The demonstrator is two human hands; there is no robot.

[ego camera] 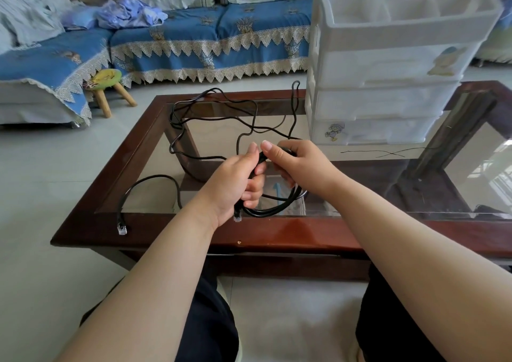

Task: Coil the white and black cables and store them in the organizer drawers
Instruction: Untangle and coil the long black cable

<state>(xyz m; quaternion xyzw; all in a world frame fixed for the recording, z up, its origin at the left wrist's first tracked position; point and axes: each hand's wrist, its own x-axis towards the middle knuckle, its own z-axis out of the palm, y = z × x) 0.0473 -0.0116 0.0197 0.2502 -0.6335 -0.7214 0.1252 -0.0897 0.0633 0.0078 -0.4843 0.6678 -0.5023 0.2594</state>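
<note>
- Black cable [213, 117] sprawls in loose loops over the glass table [171, 231]; left of our hands, one clear plug [122, 228] rests on the table's wooden near rim.
- Our left hand [235, 178] is clenched around a small coil of the cable, a second plug poking out below the fist.
- Our right hand [299, 165], touching the left, pinches the same coil.
- White organizer [388, 65] stands on the table, beyond and right of our hands, drawers closed.
</note>
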